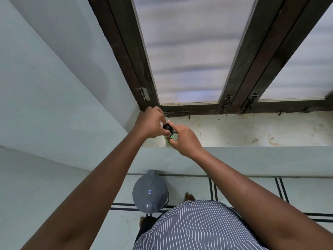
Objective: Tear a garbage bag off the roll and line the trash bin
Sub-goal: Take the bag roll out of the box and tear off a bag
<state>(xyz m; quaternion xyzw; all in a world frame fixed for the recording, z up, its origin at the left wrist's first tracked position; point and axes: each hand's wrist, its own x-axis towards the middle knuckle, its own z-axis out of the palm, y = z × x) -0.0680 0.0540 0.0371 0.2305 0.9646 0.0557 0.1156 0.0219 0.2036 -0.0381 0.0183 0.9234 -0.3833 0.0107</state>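
Black garbage bag roll (pixel 167 128) in green-white wrapper (pixel 172 136) sits over the windowsill (pixel 243 130), long axis tilted toward the window. Left hand (pixel 150 123) pinches its top; right hand (pixel 183 139) grips the wrapper. Grey trash bin (pixel 149 192) stands below.

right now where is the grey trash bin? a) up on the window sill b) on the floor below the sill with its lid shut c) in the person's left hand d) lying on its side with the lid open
b: the grey trash bin stands on the floor below the window sill with its lid closed, while the left hand and right hand hold the garbage bag roll up at the sill.
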